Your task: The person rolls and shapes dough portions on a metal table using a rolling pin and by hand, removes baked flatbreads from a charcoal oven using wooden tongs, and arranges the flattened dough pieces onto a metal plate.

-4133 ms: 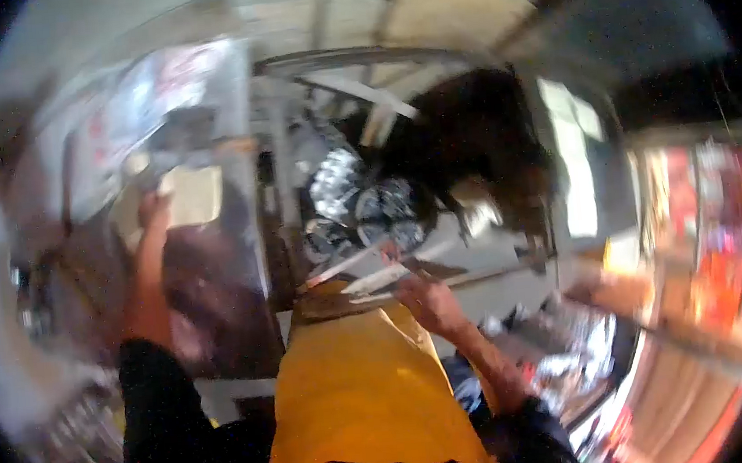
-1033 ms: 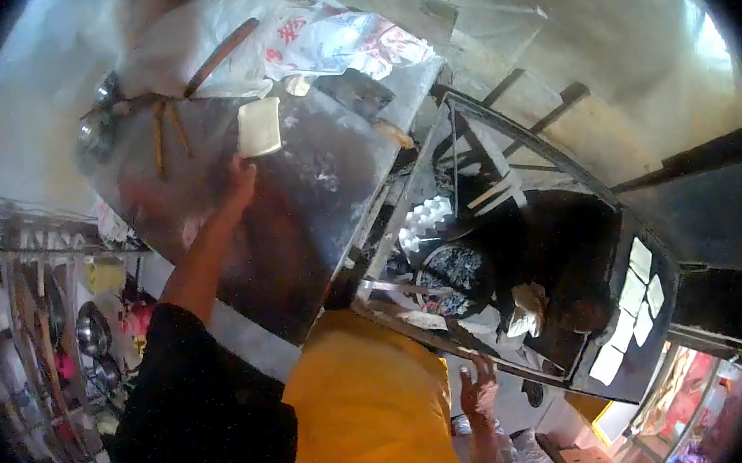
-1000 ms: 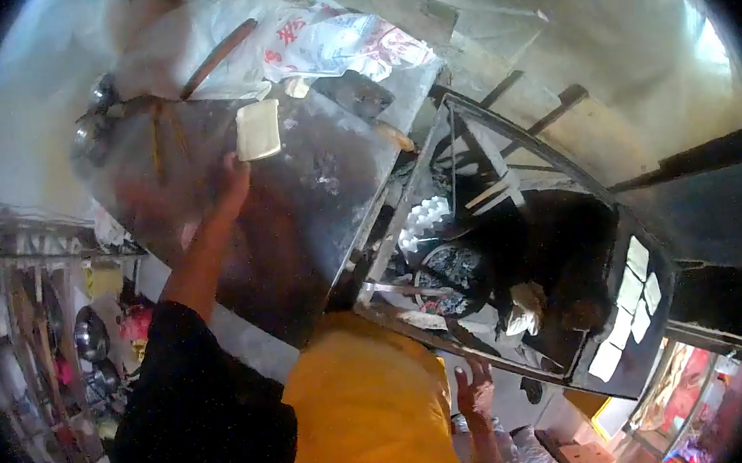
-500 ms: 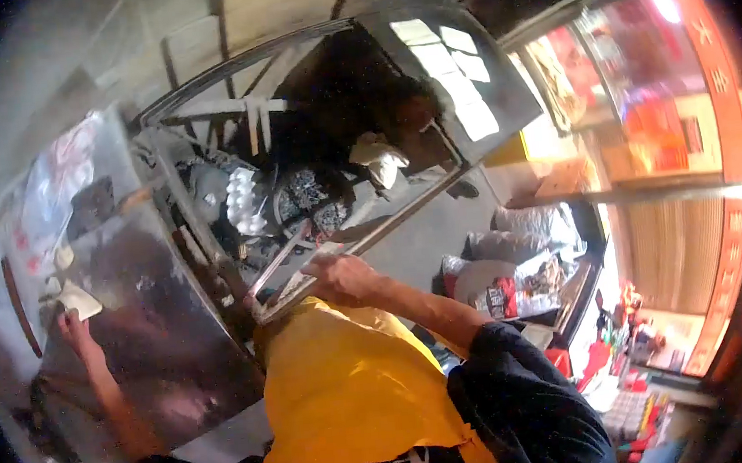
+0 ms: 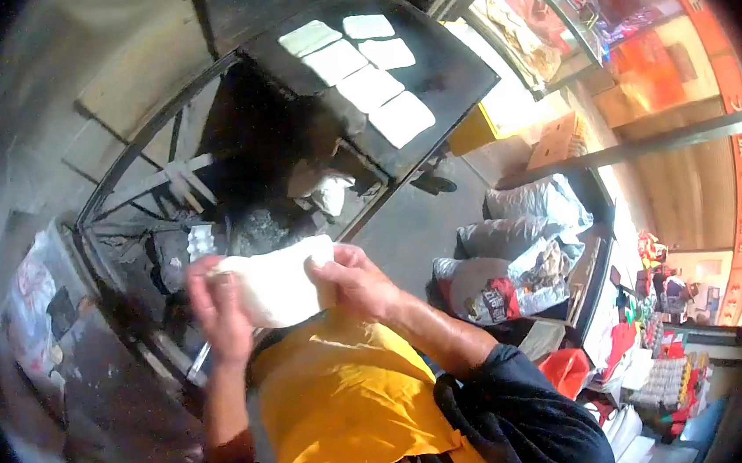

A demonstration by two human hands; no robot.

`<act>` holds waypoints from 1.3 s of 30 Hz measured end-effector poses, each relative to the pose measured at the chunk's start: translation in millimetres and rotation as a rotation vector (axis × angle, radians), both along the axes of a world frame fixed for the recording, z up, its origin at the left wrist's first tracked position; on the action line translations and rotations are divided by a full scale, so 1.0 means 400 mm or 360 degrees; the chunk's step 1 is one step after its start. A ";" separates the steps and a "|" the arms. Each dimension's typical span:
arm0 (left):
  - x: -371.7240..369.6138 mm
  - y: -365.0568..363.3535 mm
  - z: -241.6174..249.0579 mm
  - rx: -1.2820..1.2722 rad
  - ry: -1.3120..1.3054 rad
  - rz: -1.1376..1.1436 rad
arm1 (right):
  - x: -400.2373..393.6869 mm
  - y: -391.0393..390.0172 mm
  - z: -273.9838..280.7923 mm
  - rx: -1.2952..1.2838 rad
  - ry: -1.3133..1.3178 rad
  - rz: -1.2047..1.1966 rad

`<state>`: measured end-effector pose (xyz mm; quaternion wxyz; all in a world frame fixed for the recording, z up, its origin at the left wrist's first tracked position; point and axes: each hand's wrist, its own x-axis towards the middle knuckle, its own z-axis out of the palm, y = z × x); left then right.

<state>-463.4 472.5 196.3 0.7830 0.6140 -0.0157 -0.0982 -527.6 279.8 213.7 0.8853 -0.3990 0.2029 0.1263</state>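
A white, roughly rectangular sheet of dough (image 5: 278, 284) hangs between my hands, in front of my yellow apron (image 5: 349, 383). My left hand (image 5: 222, 311) grips its left end, and my right hand (image 5: 361, 283) pinches the right end with thumb and fingers. Farther off, several similar flat dough pieces (image 5: 401, 121) lie side by side on a dark flat plate (image 5: 455, 83). Beneath my hands is the dark open pit (image 5: 256, 231) of a metal-framed stove, partly hidden by the dough.
A dark worktop (image 5: 112, 395) lies on the left, with a plastic bag (image 5: 33, 283) at its far side. Crumpled pale cloth (image 5: 331, 195) sits by the pit. Full plastic sacks (image 5: 532, 208) are piled at right, and a yellow box (image 5: 472, 131) stands beyond the plate.
My left hand has come from the worktop to the middle, bringing a dough sheet up. My right hand has left the stove's frame edge and now grips the sheet too. The view has shifted.
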 end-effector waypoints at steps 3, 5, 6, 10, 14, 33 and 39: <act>-0.015 -0.208 -0.265 0.0265 0.0241 -0.0171 | -0.021 -0.141 -0.154 -0.0153 0.0626 -0.0462; -0.016 -0.338 -0.274 0.0865 0.0154 -0.0243 | -0.023 -0.277 -0.204 -0.0316 0.0883 -0.0403; 0.006 -0.386 -0.271 0.0929 0.0012 -0.0254 | -0.015 -0.338 -0.206 -0.0305 0.0866 -0.0486; 0.106 -0.590 -0.134 0.0646 -0.0013 -0.0219 | 0.061 -0.581 -0.123 -0.0120 0.0425 -0.0649; 0.228 -0.771 -0.017 0.0352 -0.0215 -0.0432 | 0.204 -0.840 0.000 -0.0524 0.0179 -0.0503; 0.621 -1.193 -0.338 0.2277 -0.1214 -0.1242 | 0.335 -1.103 -0.319 -0.3211 -0.0269 0.0591; 0.637 -1.236 -0.376 0.2056 -0.1148 -0.1218 | 0.379 -1.104 -0.368 -0.3209 -0.0283 0.0738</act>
